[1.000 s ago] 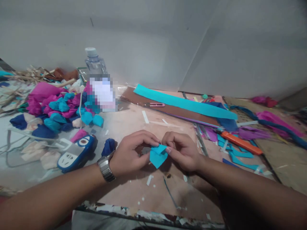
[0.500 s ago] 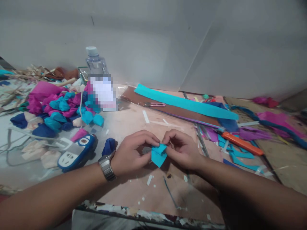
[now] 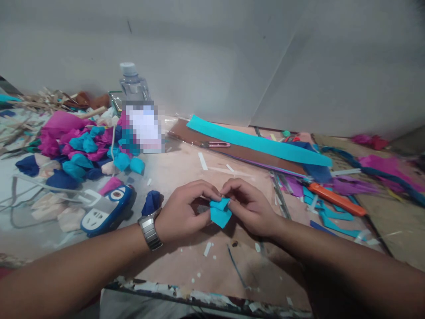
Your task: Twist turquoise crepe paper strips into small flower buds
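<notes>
Craft workspace | crepe-paper pieces (image 3: 88, 141), orange cutter (image 3: 337, 198), scrap-strewn tabletop (image 3: 186, 274)

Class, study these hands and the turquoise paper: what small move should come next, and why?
Probably pinch the turquoise paper firmly along its top, since it looks loosely folded there and the left hand and right hand both hold it near that edge.

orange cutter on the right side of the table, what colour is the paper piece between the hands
Bright turquoise blue, clearest in the head view.

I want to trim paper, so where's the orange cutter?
In the head view, the orange cutter lies to the right of the right hand, beside some turquoise scraps.
</notes>
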{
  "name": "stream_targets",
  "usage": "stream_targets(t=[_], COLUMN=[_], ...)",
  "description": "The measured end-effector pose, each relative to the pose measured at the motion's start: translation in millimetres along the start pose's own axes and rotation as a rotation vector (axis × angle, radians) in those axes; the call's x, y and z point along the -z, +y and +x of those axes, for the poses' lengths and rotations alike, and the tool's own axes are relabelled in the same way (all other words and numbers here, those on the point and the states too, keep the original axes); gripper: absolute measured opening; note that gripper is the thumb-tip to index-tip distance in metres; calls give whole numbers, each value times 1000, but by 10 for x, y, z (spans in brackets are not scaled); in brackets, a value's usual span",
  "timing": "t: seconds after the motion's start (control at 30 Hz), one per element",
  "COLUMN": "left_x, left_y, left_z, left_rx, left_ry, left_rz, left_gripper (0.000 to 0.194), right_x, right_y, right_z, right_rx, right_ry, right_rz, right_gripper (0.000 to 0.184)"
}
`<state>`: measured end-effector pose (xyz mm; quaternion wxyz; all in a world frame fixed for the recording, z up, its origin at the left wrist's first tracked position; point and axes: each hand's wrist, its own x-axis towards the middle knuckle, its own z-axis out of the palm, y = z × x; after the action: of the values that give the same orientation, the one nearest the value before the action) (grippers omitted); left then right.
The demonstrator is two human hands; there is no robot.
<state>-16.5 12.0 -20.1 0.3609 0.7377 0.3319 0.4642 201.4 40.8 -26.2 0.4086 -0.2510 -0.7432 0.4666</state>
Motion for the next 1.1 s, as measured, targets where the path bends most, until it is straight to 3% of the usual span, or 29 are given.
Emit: stream_targets(t=[0.6,0.83,0.9,1.03,1.1], left_x=[2,-1,5,17,14], left_y=[10,20,22,14,2], left_z=[27,23,26,32,29], left_rx=[33,51,69,136,172], left_ry=[29,27,23,10,4], left_rz=[-4,-6,11,65,75], left_gripper=[31,32,30,22,22], right_x=[-4,26,52,82,68], right_y=[62,95,57,-67,-96], right_z=[4,-44,-39,23,54], right_rx=[-131,-164,-94,249,299], right_ry=[22,148,145,-38,-80], right_rz=[25,97,30,-282,-398], right_gripper=[14,10,13,40,46])
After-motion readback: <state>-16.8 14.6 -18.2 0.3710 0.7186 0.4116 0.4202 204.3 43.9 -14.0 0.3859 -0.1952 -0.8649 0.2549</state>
